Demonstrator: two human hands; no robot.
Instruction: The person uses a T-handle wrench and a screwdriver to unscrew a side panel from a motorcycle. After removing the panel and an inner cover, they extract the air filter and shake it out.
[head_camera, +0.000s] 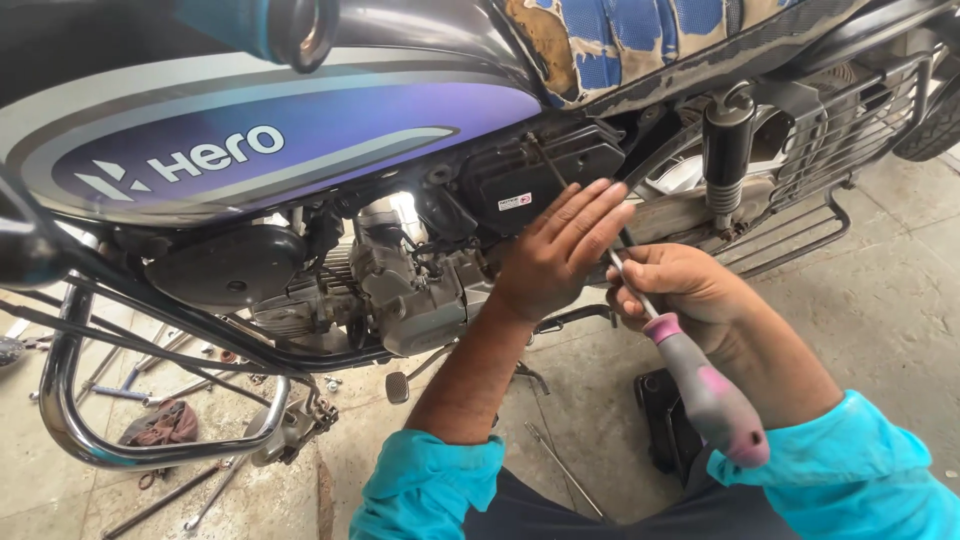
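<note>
A motorcycle with a purple, grey and black fuel tank (300, 130) fills the view from its left side. My left hand (560, 250) lies flat, fingers apart, against the black side cover (520, 175) just behind the engine (400, 280). My right hand (680, 285) grips the metal shaft of a screwdriver whose grey and pink handle (710, 390) points back toward me. The screwdriver tip is hidden behind my left hand. Both sleeves are turquoise.
A chrome crash guard (70, 400) curves round the engine at lower left. Spanners and rods (130, 380) and a brown rag (160, 425) lie on the concrete floor. The rear shock absorber (727, 160), metal side grille (850, 130) and torn blue seat (620, 40) are at right.
</note>
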